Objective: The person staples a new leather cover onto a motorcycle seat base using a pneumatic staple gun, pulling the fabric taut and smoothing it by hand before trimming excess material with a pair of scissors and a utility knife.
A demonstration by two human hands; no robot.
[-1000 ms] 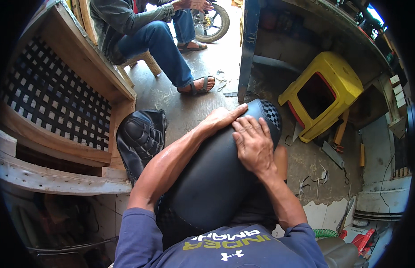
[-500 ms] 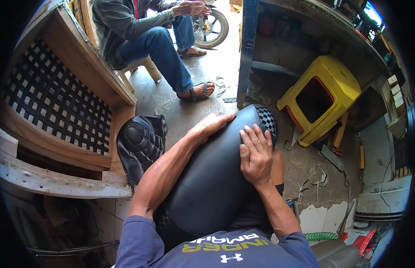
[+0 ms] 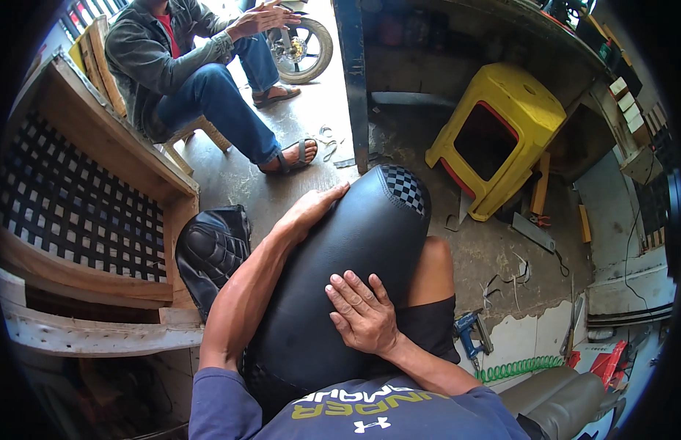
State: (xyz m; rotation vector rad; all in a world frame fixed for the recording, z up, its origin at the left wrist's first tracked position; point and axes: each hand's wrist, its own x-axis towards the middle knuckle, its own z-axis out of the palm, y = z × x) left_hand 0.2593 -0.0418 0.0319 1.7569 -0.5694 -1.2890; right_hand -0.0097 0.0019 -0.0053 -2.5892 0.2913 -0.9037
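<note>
Across my lap lies a long black motorcycle seat (image 3: pixel 318 293) with a checkered patch (image 3: pixel 403 187) at its far end. My left hand (image 3: pixel 315 205) grips the seat's left edge near that end, fingertips curled over the side. My right hand (image 3: pixel 362 315) lies flat on the seat's top in its nearer half, fingers stretched out. Beside the seat on the left, a black padded cover (image 3: pixel 212 253) rests against a wooden frame. My bare right knee shows beside the seat.
A wooden frame with black webbing (image 3: pixel 83 198) stands left. A person (image 3: pixel 171 73) sits ahead near a motorcycle wheel (image 3: pixel 304 55). At right are a tipped yellow stool (image 3: pixel 505 103) under a bench, scattered scraps, a blue nail gun (image 3: pixel 472 337) and a green coiled hose (image 3: pixel 524 367).
My right hand has slid from the far end of the seat down toward me. The view has shifted, and the seated person's hands have moved.
</note>
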